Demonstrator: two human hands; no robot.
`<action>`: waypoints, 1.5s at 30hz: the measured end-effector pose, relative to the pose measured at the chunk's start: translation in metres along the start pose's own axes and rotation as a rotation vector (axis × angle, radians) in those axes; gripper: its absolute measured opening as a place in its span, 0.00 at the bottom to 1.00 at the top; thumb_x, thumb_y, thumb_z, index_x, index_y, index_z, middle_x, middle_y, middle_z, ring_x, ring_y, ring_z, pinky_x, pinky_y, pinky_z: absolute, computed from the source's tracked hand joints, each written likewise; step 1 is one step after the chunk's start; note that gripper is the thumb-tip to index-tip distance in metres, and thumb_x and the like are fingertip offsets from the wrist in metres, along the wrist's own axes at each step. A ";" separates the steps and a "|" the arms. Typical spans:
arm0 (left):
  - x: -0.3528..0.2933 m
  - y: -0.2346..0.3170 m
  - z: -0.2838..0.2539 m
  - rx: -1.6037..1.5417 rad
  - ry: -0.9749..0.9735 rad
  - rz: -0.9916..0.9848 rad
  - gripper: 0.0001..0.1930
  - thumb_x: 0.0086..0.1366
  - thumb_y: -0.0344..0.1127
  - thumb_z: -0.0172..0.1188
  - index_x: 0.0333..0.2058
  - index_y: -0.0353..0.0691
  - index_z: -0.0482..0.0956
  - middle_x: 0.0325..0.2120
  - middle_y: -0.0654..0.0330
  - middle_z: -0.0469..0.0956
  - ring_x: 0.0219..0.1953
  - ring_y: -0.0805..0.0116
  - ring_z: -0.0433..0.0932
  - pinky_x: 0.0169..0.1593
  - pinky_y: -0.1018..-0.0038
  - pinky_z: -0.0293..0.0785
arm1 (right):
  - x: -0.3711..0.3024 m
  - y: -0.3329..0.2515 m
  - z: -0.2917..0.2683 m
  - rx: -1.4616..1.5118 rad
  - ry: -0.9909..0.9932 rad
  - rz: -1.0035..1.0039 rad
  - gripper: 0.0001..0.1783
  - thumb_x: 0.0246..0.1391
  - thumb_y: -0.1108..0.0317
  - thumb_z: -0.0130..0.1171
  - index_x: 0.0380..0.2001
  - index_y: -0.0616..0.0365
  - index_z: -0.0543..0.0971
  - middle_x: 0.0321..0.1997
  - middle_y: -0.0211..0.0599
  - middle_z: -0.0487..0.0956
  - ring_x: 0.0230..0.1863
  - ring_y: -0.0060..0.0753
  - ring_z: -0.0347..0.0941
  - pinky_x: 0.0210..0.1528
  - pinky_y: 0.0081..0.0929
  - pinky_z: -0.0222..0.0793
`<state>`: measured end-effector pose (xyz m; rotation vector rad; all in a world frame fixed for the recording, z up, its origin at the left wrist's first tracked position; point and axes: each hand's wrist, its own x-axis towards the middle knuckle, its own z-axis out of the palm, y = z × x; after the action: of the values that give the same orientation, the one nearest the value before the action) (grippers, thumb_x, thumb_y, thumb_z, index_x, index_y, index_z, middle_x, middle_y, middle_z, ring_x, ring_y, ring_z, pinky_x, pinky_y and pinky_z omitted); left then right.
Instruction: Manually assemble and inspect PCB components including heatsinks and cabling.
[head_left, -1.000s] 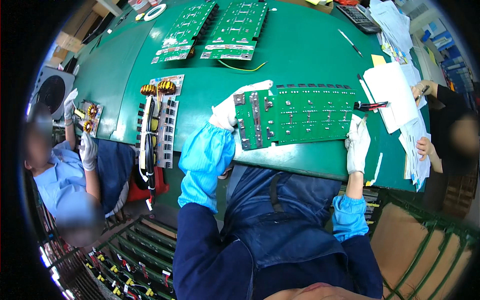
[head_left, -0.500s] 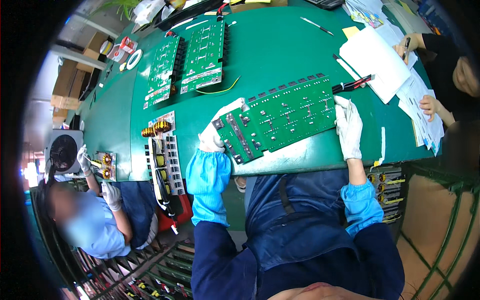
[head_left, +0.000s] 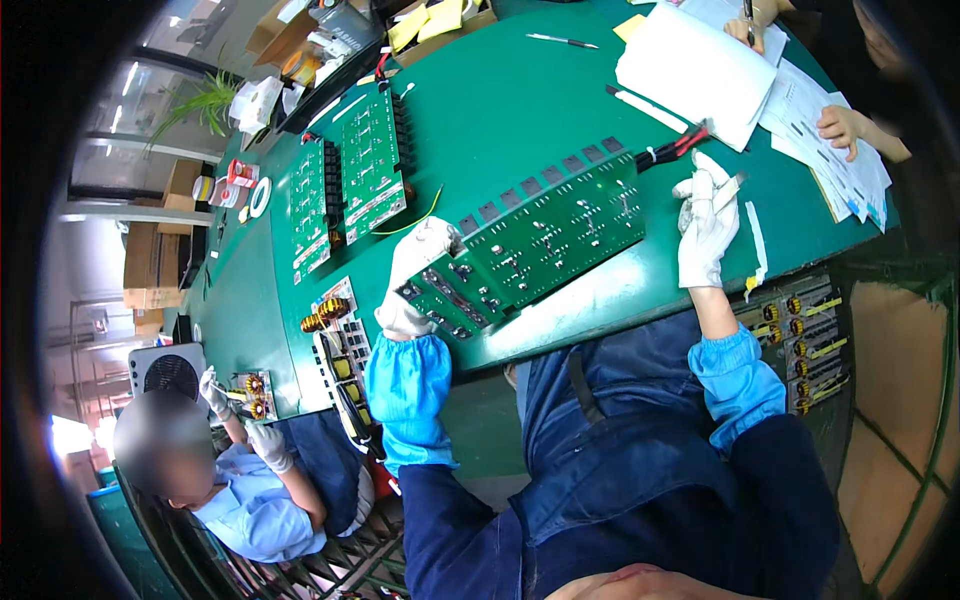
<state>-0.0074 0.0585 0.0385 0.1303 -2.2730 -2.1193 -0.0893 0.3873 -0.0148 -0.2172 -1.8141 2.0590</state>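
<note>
A green circuit board [head_left: 545, 250] stands tilted on its long edge, its solder side toward me and a row of black components along its top. My white-gloved left hand [head_left: 415, 275] grips its left end from behind, part of the fingers hidden by the board. Red and black leads [head_left: 675, 150] stick out from its right end. Off that end, my gloved right hand [head_left: 707, 225] is raised above the table with its fingers bent together. A small pale tip pokes out beside them; what it belongs to is unclear.
Two more green boards [head_left: 372, 165] [head_left: 312, 205] lie at the far left. Nearer is a board with copper coils [head_left: 335, 310]. A pen [head_left: 562, 41], papers [head_left: 695, 70] and a white strip [head_left: 756, 245] lie right. Co-workers are at left [head_left: 265, 490] and far right [head_left: 845, 130].
My right hand has let go of the board's right end and moved away from it, fingers bending. The board has tipped more upright, still in my left hand. The whole view has turned.
</note>
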 end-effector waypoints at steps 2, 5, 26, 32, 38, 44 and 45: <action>0.000 0.020 0.003 0.013 -0.112 -0.127 0.08 0.67 0.35 0.59 0.32 0.38 0.74 0.27 0.63 0.75 0.29 0.78 0.70 0.36 0.78 0.69 | -0.001 0.000 -0.003 0.072 0.029 -0.044 0.17 0.68 0.63 0.51 0.53 0.61 0.77 0.25 0.30 0.76 0.15 0.09 0.57 0.17 0.13 0.50; -0.015 0.024 0.006 0.157 -0.246 0.005 0.05 0.64 0.28 0.62 0.33 0.38 0.74 0.29 0.63 0.78 0.32 0.79 0.74 0.39 0.79 0.72 | -0.001 0.002 -0.010 0.121 0.079 -0.083 0.20 0.70 0.59 0.51 0.55 0.61 0.76 0.26 0.24 0.75 0.16 0.06 0.55 0.17 0.10 0.46; -0.115 -0.037 0.031 1.334 -0.326 1.028 0.10 0.58 0.39 0.65 0.35 0.44 0.75 0.34 0.60 0.78 0.28 0.65 0.79 0.25 0.70 0.75 | -0.060 -0.076 -0.050 -0.359 -0.452 0.405 0.16 0.64 0.63 0.57 0.51 0.60 0.78 0.39 0.30 0.78 0.22 0.15 0.66 0.27 0.15 0.63; -0.093 -0.043 0.020 1.381 -0.413 0.982 0.11 0.59 0.37 0.64 0.39 0.42 0.75 0.40 0.54 0.79 0.35 0.59 0.81 0.29 0.69 0.79 | -0.057 -0.070 -0.056 -0.474 -0.452 0.166 0.18 0.63 0.66 0.56 0.52 0.64 0.78 0.38 0.37 0.80 0.18 0.20 0.69 0.28 0.18 0.66; -0.096 -0.044 0.022 1.045 -0.286 0.667 0.35 0.45 0.50 0.77 0.48 0.33 0.75 0.43 0.50 0.77 0.40 0.50 0.80 0.44 0.57 0.78 | -0.052 -0.078 -0.056 -0.462 -0.440 0.228 0.17 0.66 0.68 0.53 0.56 0.55 0.78 0.30 0.31 0.81 0.18 0.12 0.64 0.21 0.13 0.61; -0.123 -0.065 0.002 0.833 0.160 0.659 0.58 0.42 0.58 0.80 0.66 0.39 0.59 0.61 0.43 0.65 0.62 0.48 0.68 0.63 0.54 0.66 | -0.053 -0.099 -0.043 -0.552 -0.483 -0.049 0.16 0.67 0.69 0.52 0.56 0.56 0.78 0.25 0.30 0.81 0.18 0.10 0.64 0.20 0.13 0.59; -0.124 -0.066 0.002 0.725 0.216 0.612 0.58 0.43 0.58 0.80 0.67 0.37 0.58 0.61 0.44 0.64 0.62 0.49 0.68 0.64 0.55 0.66 | -0.055 -0.102 -0.037 -0.562 -0.521 -0.150 0.16 0.67 0.70 0.53 0.56 0.57 0.78 0.25 0.30 0.82 0.18 0.10 0.64 0.20 0.14 0.59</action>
<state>0.1190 0.0664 -0.0230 -0.2731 -2.4028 -0.9109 -0.0065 0.4096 0.0718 0.3329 -2.6053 1.5470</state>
